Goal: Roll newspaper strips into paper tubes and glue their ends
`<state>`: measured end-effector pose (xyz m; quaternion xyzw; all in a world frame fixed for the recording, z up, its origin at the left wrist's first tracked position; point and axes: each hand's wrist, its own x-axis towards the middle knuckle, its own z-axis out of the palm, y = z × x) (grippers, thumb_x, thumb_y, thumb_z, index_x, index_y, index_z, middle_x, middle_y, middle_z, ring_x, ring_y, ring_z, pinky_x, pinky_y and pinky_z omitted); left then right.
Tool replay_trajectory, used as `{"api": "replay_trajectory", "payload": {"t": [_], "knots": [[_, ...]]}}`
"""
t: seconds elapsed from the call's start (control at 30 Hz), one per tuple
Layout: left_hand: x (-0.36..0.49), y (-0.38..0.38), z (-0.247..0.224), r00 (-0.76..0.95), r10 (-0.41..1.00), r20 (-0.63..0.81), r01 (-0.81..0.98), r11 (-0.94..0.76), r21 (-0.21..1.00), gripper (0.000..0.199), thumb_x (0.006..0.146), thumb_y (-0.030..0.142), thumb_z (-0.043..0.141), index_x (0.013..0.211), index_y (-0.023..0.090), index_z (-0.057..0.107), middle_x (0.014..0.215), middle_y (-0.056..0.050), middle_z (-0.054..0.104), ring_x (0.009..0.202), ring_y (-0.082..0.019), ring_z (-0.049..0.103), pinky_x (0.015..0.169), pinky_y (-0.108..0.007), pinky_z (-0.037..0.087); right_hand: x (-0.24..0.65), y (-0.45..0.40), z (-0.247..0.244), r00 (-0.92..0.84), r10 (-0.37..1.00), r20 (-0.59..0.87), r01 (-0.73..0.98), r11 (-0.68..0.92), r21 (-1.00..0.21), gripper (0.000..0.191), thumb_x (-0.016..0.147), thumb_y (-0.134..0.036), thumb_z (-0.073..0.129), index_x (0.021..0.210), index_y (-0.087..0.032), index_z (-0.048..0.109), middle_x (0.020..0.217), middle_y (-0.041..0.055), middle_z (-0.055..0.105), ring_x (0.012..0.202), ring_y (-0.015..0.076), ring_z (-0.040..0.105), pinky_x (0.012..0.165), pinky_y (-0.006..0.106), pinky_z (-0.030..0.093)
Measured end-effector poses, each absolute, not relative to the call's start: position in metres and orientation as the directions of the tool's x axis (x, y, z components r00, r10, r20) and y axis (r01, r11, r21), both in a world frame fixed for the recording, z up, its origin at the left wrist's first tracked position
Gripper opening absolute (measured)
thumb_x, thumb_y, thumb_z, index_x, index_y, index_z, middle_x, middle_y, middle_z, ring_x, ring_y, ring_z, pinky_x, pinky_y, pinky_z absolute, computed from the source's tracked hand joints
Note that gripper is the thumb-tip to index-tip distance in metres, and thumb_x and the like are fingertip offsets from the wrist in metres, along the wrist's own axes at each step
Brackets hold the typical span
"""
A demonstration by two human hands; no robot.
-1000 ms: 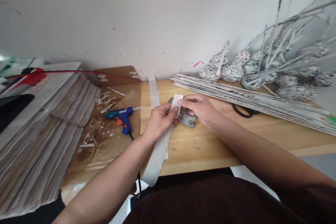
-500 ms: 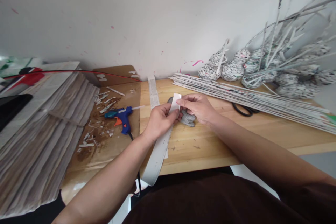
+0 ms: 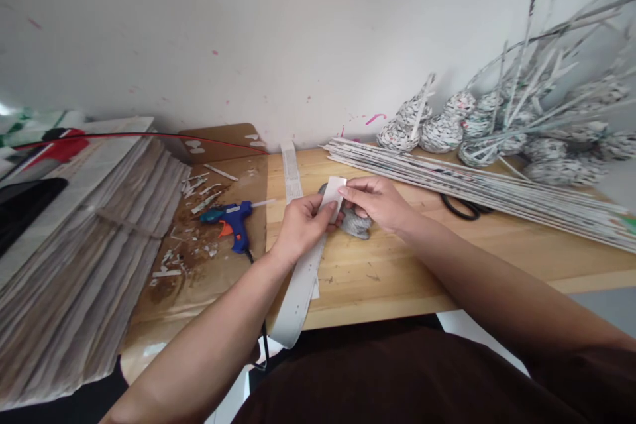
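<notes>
Plainly, paper strips cross a wooden table beside a pink-flecked wall.

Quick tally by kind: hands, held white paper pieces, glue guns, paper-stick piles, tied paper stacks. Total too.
Left hand and right hand: 2
Held white paper piece: 1
Glue gun: 1
Paper-stick pile: 1
Tied paper stack: 1
Total: 6

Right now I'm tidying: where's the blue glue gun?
In the head view, the glue gun lies left of the left hand, on brown sheeting beside white paper scraps.
</notes>
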<state>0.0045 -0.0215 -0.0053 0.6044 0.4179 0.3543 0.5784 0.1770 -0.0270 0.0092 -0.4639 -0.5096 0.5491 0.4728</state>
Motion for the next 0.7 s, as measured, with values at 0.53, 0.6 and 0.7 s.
{"api": "replay_trajectory", "payload": {"t": [0.53,0.6,0.7], "knots": [[0.0057,-0.0259,-0.0031,0.413,0.909,-0.050,0.108,0.006,0.994,0.026,0.083,0.038,0.064,0.092,0.015,0.070,0.082,-0.007,0.074,0.079,-0.021,0.072,0.068,-0.031,0.059,0.1698,-0.0238,0.0003,-0.017,0.999,-0.039,-0.172,-0.041,-0.984,0.037,0.061,-0.047,0.084,0.069,-0.014,0.069,0.052,-0.0019,0.055,0.040,0.0049,0.037,0.033,0.020,0.020],[0.0057,-0.0261,-0.0037,0.413,0.909,-0.044,0.112,-0.002,0.994,0.024,0.082,0.037,0.064,0.091,0.015,0.070,0.082,-0.007,0.074,0.078,-0.021,0.072,0.068,-0.031,0.059,0.1693,-0.0235,-0.0005,-0.014,0.999,-0.036,-0.184,-0.038,-0.982,0.037,0.060,-0.046,0.085,0.069,-0.014,0.070,0.051,-0.0025,0.054,0.039,0.0046,0.036,0.032,0.020,0.020],[0.0051,-0.0260,-0.0057,0.417,0.909,-0.015,0.139,-0.048,0.989,0.022,0.082,0.035,0.064,0.089,0.015,0.070,0.083,-0.008,0.075,0.079,-0.022,0.072,0.071,-0.033,0.058,0.1683,-0.0234,-0.0002,-0.007,0.999,-0.043,-0.204,-0.044,-0.978,0.038,0.058,-0.045,0.087,0.068,-0.014,0.069,0.048,-0.0038,0.051,0.038,0.0040,0.036,0.032,0.019,0.020]]}}
